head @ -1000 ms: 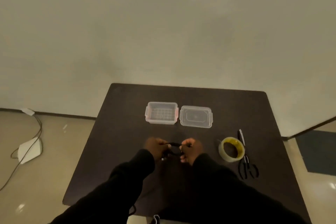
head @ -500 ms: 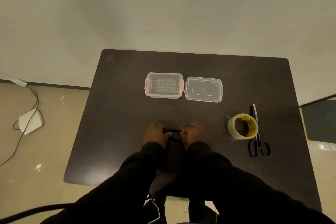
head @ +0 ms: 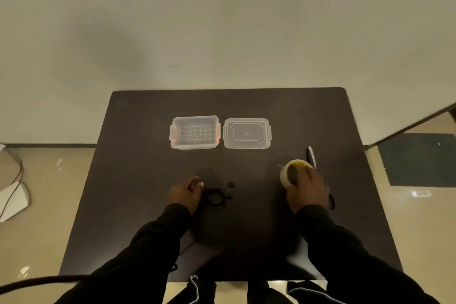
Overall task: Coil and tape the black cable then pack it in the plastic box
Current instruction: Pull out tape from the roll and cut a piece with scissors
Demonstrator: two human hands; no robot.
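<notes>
The black cable (head: 216, 197) lies coiled in a small ring on the dark table (head: 138, 180), its plug ends poking out to the upper right. My left hand (head: 185, 192) rests beside the coil on its left, fingertips at its edge; whether it holds the coil is unclear. My right hand (head: 306, 187) is over the roll of tape (head: 291, 171) at the right, fingers closed on its rim. The clear plastic box (head: 195, 132) stands open at the back, with its lid (head: 246, 133) lying flat to its right.
Scissors (head: 311, 155) lie behind and under my right hand, blades pointing away. The table's right edge is close to them. On the floor to the left are a white device (head: 12, 198) and its wire.
Both hands held the coil together at the centre before. My right hand has let go and moved right onto the tape roll; the coil now lies on the table by my left hand.
</notes>
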